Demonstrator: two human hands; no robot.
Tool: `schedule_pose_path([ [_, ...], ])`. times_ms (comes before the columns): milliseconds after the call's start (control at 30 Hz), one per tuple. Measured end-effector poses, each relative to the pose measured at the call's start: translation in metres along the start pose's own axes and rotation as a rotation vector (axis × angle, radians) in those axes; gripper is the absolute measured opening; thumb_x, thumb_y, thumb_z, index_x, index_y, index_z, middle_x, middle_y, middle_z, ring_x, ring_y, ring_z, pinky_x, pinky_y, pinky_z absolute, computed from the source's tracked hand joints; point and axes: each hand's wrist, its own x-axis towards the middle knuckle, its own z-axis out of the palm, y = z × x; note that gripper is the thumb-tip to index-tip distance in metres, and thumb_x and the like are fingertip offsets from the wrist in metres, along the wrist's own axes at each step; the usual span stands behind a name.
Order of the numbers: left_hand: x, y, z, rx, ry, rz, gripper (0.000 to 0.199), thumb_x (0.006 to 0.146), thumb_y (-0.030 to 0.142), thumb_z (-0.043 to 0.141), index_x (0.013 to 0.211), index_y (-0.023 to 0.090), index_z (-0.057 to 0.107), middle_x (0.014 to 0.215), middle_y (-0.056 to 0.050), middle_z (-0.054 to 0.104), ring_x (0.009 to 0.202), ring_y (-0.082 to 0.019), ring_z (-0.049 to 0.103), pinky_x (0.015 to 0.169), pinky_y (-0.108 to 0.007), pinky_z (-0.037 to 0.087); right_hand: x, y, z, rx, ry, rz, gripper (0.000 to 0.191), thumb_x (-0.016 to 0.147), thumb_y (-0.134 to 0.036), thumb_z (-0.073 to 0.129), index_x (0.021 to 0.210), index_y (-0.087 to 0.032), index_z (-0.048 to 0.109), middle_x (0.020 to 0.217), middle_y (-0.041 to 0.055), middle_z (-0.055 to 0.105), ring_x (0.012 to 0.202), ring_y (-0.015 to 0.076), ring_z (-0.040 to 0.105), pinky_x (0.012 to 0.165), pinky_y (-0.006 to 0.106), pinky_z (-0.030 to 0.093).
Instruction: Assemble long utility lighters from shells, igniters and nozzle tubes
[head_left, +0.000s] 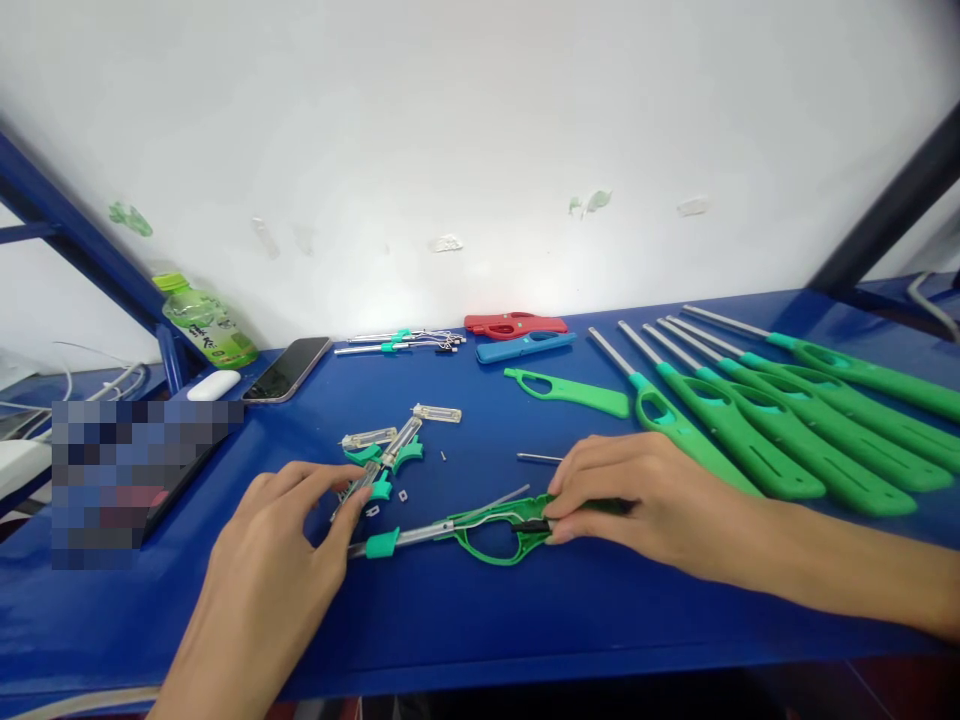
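Observation:
My left hand [281, 555] has its thumb and index finger closed on a clear fuel tank [351, 490] in a small pile of tanks and teal triggers [409, 452]. My right hand [626, 500] pinches a black igniter [531, 526] at the open green lighter shell half [491, 553], covering much of the shell's handle. From the igniter, a white wire runs toward a metal lighter tube [424, 535] with a teal collar [382, 543]. The tube points left from the shell, passing just beside my left thumb. Tiny clips [403, 495] and a screw [443, 456] lie near the pile.
Several assembled green lighters [750, 430] lie at right. Behind are a loose green shell half [574, 392], blue shell [525, 346], red shells [516, 325] and wired tubes [397, 341]. A phone [289, 370], white case [214, 386] and bottle [206, 325] are at left.

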Motion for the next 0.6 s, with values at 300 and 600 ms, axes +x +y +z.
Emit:
schedule_pose_path([
  [300, 0.0045, 0.0054, 0.0065, -0.097, 0.014, -0.041, 0.030, 0.094, 0.052, 0.059, 0.096, 0.032, 0.081, 0.098, -0.004, 0.074, 0.086, -0.027, 0.064, 0.069, -0.036, 0.049, 0.0002, -0.0019, 0.0002, -0.007, 0.025, -0.015, 0.007, 0.091, -0.024, 0.082, 0.092, -0.017, 0.081, 0.087, 0.0010, 0.081, 0.083, 0.0174, 0.074, 0.077, 0.025, 0.055],
  [600, -0.0005, 0.0032, 0.0053, -0.055, 0.082, 0.029, 0.019, 0.101, 0.044, 0.056, 0.108, 0.032, 0.068, 0.090, 0.000, 0.071, 0.070, -0.021, 0.065, 0.053, -0.029, 0.042, -0.0020, -0.0021, -0.0011, -0.036, 0.003, 0.038, 0.014, 0.091, -0.026, 0.083, 0.103, -0.019, 0.078, 0.091, -0.0006, 0.080, 0.084, 0.0157, 0.072, 0.075, 0.024, 0.054],
])
